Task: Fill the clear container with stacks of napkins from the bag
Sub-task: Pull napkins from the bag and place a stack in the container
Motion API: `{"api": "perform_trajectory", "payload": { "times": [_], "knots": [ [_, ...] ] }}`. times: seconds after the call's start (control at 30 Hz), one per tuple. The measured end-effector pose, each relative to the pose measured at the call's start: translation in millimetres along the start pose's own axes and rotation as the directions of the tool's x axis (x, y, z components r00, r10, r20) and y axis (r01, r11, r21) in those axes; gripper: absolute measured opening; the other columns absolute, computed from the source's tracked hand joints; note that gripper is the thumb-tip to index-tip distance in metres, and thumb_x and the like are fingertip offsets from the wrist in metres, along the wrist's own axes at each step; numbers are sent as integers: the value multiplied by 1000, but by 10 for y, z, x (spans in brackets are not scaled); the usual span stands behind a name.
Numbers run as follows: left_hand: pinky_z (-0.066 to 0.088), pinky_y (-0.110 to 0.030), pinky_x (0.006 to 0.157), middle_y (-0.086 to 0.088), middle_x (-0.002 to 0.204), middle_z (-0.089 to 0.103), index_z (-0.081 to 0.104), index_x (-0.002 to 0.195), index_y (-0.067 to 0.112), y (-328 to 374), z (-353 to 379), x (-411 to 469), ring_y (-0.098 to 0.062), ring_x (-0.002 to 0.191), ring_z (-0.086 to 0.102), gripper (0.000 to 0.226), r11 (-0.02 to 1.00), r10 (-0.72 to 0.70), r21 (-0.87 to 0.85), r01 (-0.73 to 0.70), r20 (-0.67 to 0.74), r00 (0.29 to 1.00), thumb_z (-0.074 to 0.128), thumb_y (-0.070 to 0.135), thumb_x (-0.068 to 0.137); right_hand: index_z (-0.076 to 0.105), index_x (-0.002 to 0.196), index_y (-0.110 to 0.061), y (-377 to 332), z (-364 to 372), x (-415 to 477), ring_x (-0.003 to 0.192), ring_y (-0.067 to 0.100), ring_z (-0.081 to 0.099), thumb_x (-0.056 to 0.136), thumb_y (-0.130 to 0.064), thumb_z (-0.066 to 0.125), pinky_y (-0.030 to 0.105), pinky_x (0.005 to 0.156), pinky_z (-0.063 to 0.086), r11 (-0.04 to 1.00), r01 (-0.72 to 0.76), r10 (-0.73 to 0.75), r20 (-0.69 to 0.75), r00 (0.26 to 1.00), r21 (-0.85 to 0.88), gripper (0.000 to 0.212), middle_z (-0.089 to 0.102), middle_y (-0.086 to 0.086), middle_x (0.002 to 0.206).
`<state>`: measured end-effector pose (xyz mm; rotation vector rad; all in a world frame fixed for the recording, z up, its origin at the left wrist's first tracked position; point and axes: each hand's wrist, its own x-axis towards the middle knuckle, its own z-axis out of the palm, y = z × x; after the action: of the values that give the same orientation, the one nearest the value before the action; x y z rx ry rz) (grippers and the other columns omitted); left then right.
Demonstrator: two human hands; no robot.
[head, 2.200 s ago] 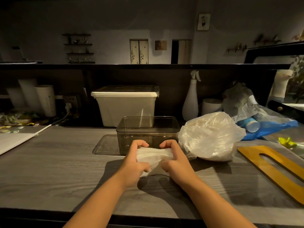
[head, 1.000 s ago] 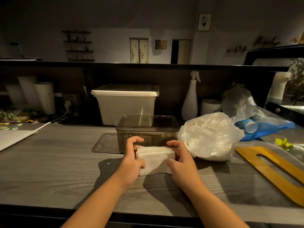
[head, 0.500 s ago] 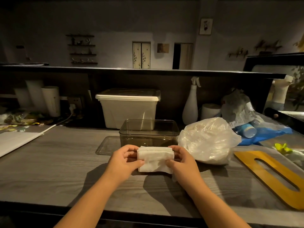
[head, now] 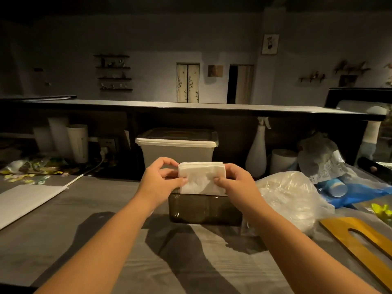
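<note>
Pretty dim room, grey wood-grain counter (head: 63,240). The left hand (head: 157,185) and right hand (head: 239,187) pinch a white napkin stack (head: 201,179) by its ends, right above the smoky clear plastic container (head: 203,211), which stands well back from the front edge. A crinkly clear plastic bag (head: 290,198) sits just to its right, and a white lidded plastic bin (head: 176,153) behind.

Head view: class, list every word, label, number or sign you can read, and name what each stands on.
No text can be read.
Printed label on the crumpled grey packet: lines of print, too blurred to read.
Colourful wrappers at the far left: too small and dark to tell.
</note>
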<state>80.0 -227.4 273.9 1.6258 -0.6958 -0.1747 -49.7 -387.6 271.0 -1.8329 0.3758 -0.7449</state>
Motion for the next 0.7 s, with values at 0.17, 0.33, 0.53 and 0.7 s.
{"api": "perform_trajectory", "payload": {
  "times": [0.17, 0.33, 0.53, 0.7],
  "knots": [
    [63, -39, 75, -9, 111, 64, 53, 115, 22, 75, -39, 282, -26, 100, 67, 46, 997, -66, 40, 64, 60, 996, 76, 0, 82, 52, 129, -26, -41, 117, 421, 101, 15, 65, 93, -17, 67, 33, 82, 61, 999, -52, 52, -1, 999, -9, 40, 63, -2, 115],
    [63, -39, 72, -14, 107, 67, 58, 111, 17, 67, -127, 506, -26, 87, 74, 33, 975, -198, 124, 186, 98, 975, 74, 4, 85, 49, 138, -21, 28, 300, 840, 98, 17, 65, 93, -22, 69, 31, 78, 61, 986, -149, 148, -20, 989, -76, 50, 60, 3, 121],
    [46, -25, 56, -6, 92, 70, 62, 103, 20, 49, -150, 501, -15, 71, 61, 19, 912, -177, 392, 121, 110, 978, 71, 19, 86, 65, 116, -13, 106, 508, 1162, 95, 20, 68, 89, -20, 74, 36, 80, 62, 932, -306, 312, 2, 950, -196, 30, 68, 6, 106],
    [56, -41, 84, -1, 90, 70, 51, 113, 35, -68, -200, 429, -19, 84, 64, 35, 832, -151, 555, -26, 271, 951, 68, 24, 84, 67, 110, -9, 160, 643, 1206, 85, 20, 68, 91, -12, 70, 30, 70, 61, 879, -367, 414, 104, 904, -306, 19, 67, 6, 96]
  ]
}}
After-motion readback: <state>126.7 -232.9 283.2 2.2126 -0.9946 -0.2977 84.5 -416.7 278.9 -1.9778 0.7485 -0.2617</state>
